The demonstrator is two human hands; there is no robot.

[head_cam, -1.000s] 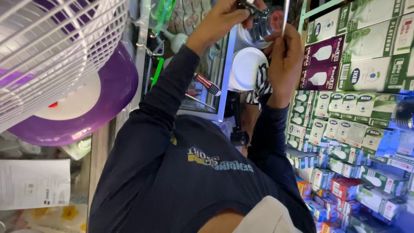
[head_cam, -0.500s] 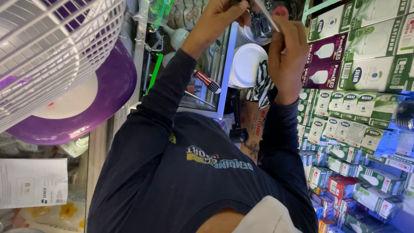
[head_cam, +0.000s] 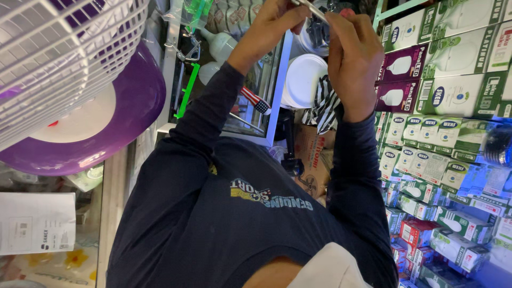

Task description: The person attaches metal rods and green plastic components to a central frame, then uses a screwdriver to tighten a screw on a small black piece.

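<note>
Both my arms, in dark blue sleeves, reach forward to the top of the view. My left hand pinches one end of a thin silver metal rod. My right hand is closed around the rod's other end, thumb pointing up. The hands are close together, and a small dark metal and glass part sits just behind them. The rod's far end is cut off by the top edge. My dark shirt with a printed chest logo fills the lower middle.
A white fan grille with a purple round base stands at left. Stacked light bulb boxes line the shelves at right. A white round lamp, a cardboard box, a green clip and a printed sheet lie around.
My hands have stayed together and risen slightly toward the top edge. The rod now lies more level between them. The view has shifted a little.
</note>
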